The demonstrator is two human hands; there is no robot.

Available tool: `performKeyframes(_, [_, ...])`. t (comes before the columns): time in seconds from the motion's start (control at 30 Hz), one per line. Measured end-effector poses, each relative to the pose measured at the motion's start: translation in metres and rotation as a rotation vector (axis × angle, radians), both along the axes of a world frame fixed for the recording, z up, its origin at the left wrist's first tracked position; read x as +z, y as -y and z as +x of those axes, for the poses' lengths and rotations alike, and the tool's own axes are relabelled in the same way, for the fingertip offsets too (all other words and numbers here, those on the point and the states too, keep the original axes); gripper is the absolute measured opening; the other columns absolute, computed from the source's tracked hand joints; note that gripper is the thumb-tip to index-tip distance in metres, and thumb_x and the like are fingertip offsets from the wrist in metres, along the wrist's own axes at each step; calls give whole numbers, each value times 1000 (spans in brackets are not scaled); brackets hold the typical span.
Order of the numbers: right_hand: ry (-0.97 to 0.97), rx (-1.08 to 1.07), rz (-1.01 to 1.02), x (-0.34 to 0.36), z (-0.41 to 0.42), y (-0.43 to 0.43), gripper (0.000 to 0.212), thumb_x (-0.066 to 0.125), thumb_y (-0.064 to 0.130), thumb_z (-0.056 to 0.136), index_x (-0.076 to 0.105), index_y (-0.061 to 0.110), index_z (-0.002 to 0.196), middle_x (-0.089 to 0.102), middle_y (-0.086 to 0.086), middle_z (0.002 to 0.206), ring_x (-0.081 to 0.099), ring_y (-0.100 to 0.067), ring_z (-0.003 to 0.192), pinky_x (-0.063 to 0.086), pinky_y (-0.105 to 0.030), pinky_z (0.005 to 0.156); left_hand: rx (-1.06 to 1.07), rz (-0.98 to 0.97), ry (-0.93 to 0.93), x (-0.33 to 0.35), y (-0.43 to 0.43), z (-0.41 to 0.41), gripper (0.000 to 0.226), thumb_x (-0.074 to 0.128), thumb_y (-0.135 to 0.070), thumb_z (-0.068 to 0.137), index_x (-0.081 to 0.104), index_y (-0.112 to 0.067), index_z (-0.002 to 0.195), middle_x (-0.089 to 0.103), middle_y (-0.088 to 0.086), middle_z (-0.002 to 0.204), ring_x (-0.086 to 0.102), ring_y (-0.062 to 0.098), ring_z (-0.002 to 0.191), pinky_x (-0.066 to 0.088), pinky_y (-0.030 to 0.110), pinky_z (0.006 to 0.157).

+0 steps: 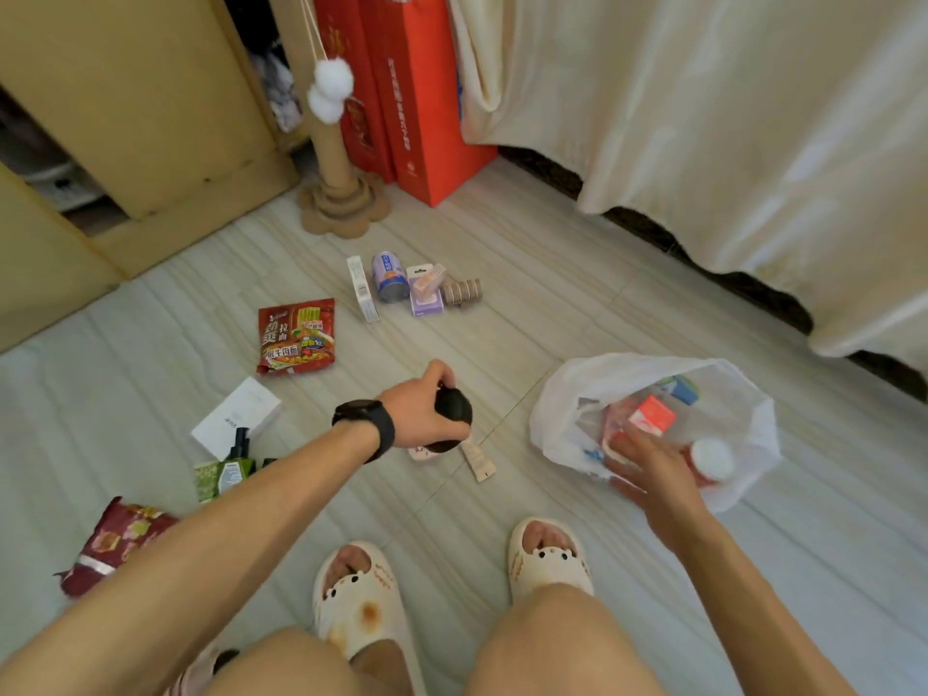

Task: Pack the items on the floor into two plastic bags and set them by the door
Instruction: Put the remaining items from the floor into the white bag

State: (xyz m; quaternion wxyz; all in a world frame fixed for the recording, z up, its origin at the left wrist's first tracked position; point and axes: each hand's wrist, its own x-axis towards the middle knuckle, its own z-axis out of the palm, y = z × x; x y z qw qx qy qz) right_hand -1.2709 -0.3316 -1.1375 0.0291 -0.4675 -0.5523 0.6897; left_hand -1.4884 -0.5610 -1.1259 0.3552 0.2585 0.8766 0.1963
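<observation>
My left hand (419, 404), with a black watch on its wrist, grips a dark rounded bottle (453, 411) above the floor at mid-frame. Under it lie a beige tube (478, 460) and a small pale item. My right hand (653, 474) rests on the near rim of an open white plastic bag (567, 394) at the right; whether it grips the rim is unclear. A red carton (652, 415) and a white-capped red jar (712, 462) lie inside. On the floor: a red noodle packet (295, 335), a white box (238, 416), a green pump bottle (233, 467), a dark red snack bag (113, 542), and a can (389, 276) among small boxes.
A cardboard scratching post (337, 188) with white pompoms stands at the back, beside tall red gift bags (417, 118). A cream curtain (728, 143) hangs along the right. A yellow cabinet (140, 103) fills the left back. My feet in cream slippers (359, 600) stand at the near edge.
</observation>
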Motion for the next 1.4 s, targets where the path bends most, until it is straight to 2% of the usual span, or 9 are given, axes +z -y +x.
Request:
performKeyframes(0.13, [-173, 170, -290, 13, 2, 26, 61, 68, 65, 80, 47, 39, 131, 71, -5, 120, 68, -32, 108, 52, -46, 91, -313, 75, -130, 56, -65, 26, 65, 70, -58, 58, 30, -42, 107, 58, -2, 97, 60, 17, 75, 50, 30, 55])
performKeyframes(0.33, [-298, 104, -298, -2, 19, 13, 45, 67, 30, 89, 57, 21, 132, 70, -10, 121, 68, -34, 108, 57, -42, 87, -574, 177, -221, 38, -128, 91, 85, 73, -51, 64, 22, -40, 132, 61, 4, 109, 64, 29, 80, 40, 28, 52])
performKeyframes(0.47, [-24, -30, -25, -34, 32, -15, 36, 64, 21, 94, 55, 11, 128, 67, -12, 119, 71, -33, 98, 61, -41, 77, -696, 30, -341, -9, -139, 102, 87, 70, -47, 75, 22, -35, 146, 42, 8, 145, 47, 32, 125, 45, 43, 92])
performKeyframes(0.53, [119, -46, 167, -48, 26, -34, 39, 64, 25, 94, 51, 14, 129, 61, -13, 124, 66, -32, 102, 60, -46, 79, -838, -134, -552, -32, -139, 94, 73, 56, -47, 88, 23, -29, 150, 13, 9, 161, 12, 29, 147, 15, 52, 115])
performKeyframes(0.8, [481, 595, 822, -92, -36, -87, 41, 56, 43, 93, 46, 22, 126, 65, -8, 114, 57, -33, 112, 45, -39, 86, -1014, -486, -879, -57, -157, 59, 56, 20, -48, 102, 15, -28, 155, -14, 12, 162, -18, 27, 148, -15, 62, 112])
performKeyframes(0.97, [741, 1028, 967, -115, -30, -96, 60, 37, 56, 97, 18, 42, 152, -6, -4, 165, -4, -34, 150, 18, -51, 115, -1070, -545, -850, -48, -151, 41, 54, 19, -48, 103, 18, -31, 154, -16, 12, 161, -20, 28, 147, -17, 62, 112])
performKeyframes(1.07, [635, 1013, 876, -105, -33, -89, 73, 36, 47, 100, -5, 27, 157, -9, -7, 165, -6, -32, 151, 9, -50, 121, -1118, -420, -826, -40, -137, 32, 54, 25, -43, 103, 12, -32, 155, -14, 9, 162, -16, 26, 148, -13, 58, 115])
performKeyframes(1.23, [154, 716, 984, -52, -35, -45, 61, 54, 30, 98, 30, 28, 153, 27, -8, 161, 24, -29, 147, 25, -43, 117, -1035, -173, -807, -22, -86, 13, 67, 40, -33, 96, 8, -40, 154, -4, 4, 164, -3, 22, 150, -6, 51, 118])
performKeyframes(1.4, [-169, 679, 1094, -17, -37, 26, 67, 64, 27, 92, 33, 38, 150, 35, 4, 157, 39, -21, 137, 37, -36, 106, -596, -326, -650, -13, 6, -16, 79, 46, -38, 91, -4, -45, 152, -6, 2, 164, -3, 23, 150, 0, 52, 118])
